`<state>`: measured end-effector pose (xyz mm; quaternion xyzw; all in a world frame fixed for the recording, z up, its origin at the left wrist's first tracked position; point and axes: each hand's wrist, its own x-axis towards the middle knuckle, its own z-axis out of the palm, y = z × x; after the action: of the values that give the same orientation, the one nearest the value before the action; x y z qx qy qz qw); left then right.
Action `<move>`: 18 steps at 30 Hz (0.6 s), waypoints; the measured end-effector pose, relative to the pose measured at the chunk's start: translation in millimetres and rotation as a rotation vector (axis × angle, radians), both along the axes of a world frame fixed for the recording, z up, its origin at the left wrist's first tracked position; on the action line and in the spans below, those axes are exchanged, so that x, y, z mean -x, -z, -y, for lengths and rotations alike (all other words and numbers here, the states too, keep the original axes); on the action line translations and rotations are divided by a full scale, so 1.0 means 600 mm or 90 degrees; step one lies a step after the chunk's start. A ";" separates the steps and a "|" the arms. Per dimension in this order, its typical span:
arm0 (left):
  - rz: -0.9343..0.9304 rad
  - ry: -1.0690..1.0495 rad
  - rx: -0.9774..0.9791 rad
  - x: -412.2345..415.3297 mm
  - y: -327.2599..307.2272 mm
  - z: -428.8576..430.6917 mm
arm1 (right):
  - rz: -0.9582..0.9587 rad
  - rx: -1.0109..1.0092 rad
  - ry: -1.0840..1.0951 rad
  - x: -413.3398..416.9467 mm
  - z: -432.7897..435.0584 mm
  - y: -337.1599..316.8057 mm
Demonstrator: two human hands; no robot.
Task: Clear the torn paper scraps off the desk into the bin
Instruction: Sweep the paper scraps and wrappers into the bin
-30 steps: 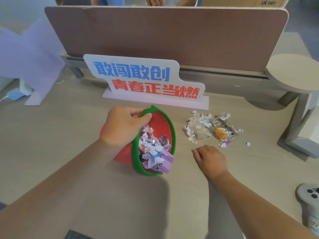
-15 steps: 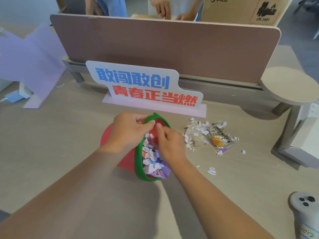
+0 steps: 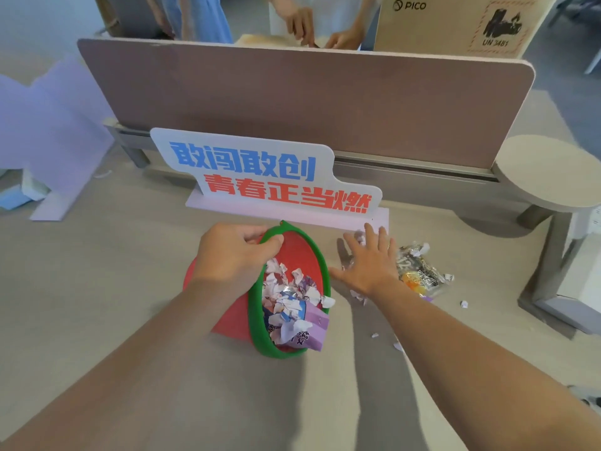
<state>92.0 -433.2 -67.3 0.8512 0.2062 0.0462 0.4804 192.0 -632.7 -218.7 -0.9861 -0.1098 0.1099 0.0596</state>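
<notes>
left hand [image 3: 234, 255] clamped on far rim of tipped bin [image 3: 289, 288] | right hand [image 3: 369, 263] fingers spread, flat over scraps [image 3: 357, 294] right of bin | wrapper [image 3: 419, 275] further right

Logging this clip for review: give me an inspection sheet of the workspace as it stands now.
Surface: pale wood desk, a few small scraps loose near the right arm.
Job's things: red bin with green rim, tilted, part full of torn paper; scrap pile with wrappers to its right.
Clutter: sign behind the bin.
Hands: left hand grips the bin rim; right hand open, flat over the pile.
Cables: nothing seen.
Surroundings: divider panel, round stool, cardboard box.
</notes>
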 end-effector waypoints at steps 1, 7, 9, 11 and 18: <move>-0.003 -0.006 0.000 -0.002 -0.002 -0.002 | -0.028 0.017 -0.006 -0.006 0.004 0.012; -0.002 -0.045 0.025 -0.018 -0.011 -0.016 | 0.044 0.072 -0.022 0.017 0.010 0.047; 0.000 -0.046 0.035 -0.018 -0.017 -0.019 | 0.106 0.047 -0.034 0.036 0.009 0.055; -0.002 -0.049 0.046 -0.019 -0.021 -0.022 | 0.119 0.037 -0.043 0.046 0.008 0.061; -0.005 -0.055 0.076 -0.013 -0.029 -0.028 | -0.015 -0.226 0.155 0.028 -0.004 -0.011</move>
<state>99.8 -416.4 -50.1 0.8115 0.2472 0.0513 0.5269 174.9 -630.5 -212.3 -0.9647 -0.0069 0.0923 0.2466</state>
